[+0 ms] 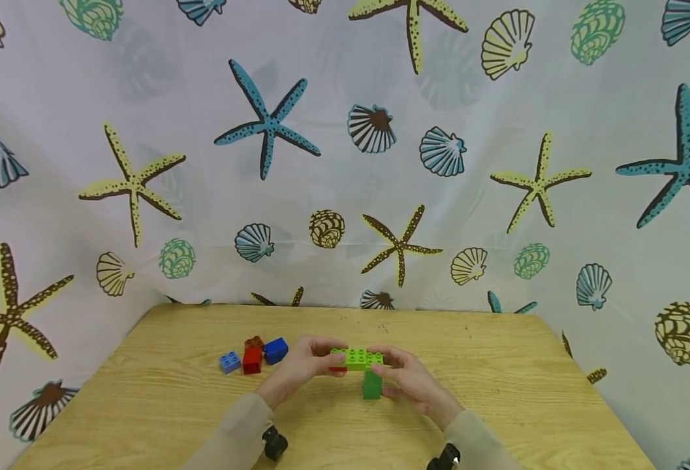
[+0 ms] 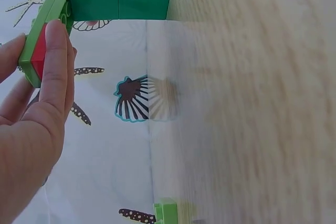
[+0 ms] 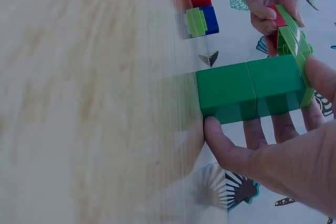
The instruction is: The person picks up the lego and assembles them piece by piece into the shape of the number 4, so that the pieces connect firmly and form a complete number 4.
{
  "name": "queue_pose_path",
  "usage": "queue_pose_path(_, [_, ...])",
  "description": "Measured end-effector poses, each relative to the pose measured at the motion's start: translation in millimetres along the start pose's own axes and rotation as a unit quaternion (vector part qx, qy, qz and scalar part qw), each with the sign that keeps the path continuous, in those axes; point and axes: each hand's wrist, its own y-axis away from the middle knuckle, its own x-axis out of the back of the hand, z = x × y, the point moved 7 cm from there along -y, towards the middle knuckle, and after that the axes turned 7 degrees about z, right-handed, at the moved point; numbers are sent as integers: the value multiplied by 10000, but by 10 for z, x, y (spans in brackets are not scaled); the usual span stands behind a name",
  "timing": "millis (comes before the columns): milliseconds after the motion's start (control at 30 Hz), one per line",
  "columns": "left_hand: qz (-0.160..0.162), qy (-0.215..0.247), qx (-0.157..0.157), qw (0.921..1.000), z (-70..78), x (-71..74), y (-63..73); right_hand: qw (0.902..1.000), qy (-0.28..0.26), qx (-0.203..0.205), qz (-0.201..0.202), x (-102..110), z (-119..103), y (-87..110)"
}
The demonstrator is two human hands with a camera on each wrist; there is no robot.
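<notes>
A long light green toy brick (image 1: 356, 358) lies across the top of two stacked dark green bricks (image 1: 372, 385), which stand upright on the table. Beneath its left end sits a red brick (image 2: 39, 56). My left hand (image 1: 305, 365) pinches that end, thumb and fingers around the light green and red bricks. On the other side, my right hand (image 1: 413, 380) holds the stack's right end, its thumb on the light green brick and fingers against the dark green ones (image 3: 252, 90). The head view partly hides the red brick behind the left fingers.
Left of the hands lie loose bricks: a light blue one (image 1: 230, 362), a red one (image 1: 252, 360), an orange-brown one (image 1: 254, 342) and a dark blue one (image 1: 275, 350). The right wrist view also shows a loose light green brick (image 3: 196, 22). A patterned curtain (image 1: 333, 183) hangs behind the wooden table (image 1: 497, 365).
</notes>
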Motion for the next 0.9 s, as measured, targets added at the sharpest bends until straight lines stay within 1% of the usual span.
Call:
queue_pose_path(300, [-94, 17, -148, 9998, 9, 0, 6, 10000, -33, 16, -34, -10, 9, -9])
queue_pose_path(500, [-226, -378, -160, 9989, 2, 20, 11, 10000, -44, 32, -55, -12, 27, -13])
queue_pose_path(567, [-220, -492, -148, 9984, -4, 35, 4, 10000, -43, 37, -68, -9, 35, -17])
queue_pose_path(633, [-128, -521, -78, 9985, -17, 59, -5, 10000, -19, 43, -64, -1, 48, -26])
queue_pose_path(700, [34, -533, -28, 9986, -20, 96, -10, 10000, -33, 42, -66, 3, 55, -28])
queue_pose_path(833, [430, -661, 9, 9969, -20, 221, -20, 9999, -81, 66, -109, 9, 47, -22])
queue_pose_path(900, [565, -740, -17, 9957, -20, 294, -21, 9998, -122, 60, -161, 11, 42, -22])
